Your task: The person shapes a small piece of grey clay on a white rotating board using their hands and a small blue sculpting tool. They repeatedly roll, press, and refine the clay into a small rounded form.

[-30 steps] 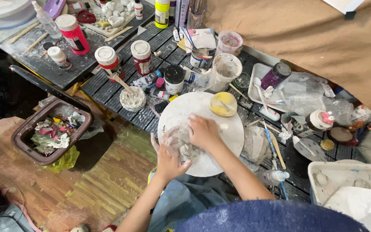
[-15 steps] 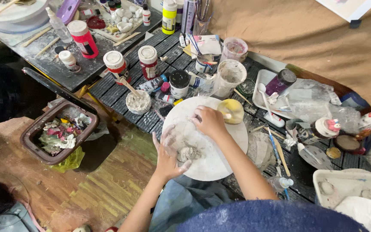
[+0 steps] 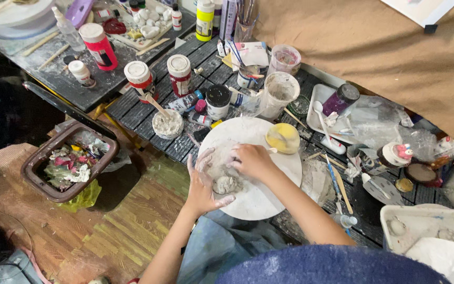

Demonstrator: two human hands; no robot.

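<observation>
Your left hand (image 3: 204,185) and right hand (image 3: 251,160) hold a shapeless grey clay lump (image 3: 226,183) with curled fingers on the round white board (image 3: 269,197); shaping has barely begun.

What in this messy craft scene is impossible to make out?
- Head view: the right hand covers whatever its fingers press on the white round board.
- The grey clay lump lies partly behind the left hand; its full shape is hidden.
- The white tub is cut off by the frame's right edge.
- Scraps in the brown bin are too small to identify.
</observation>
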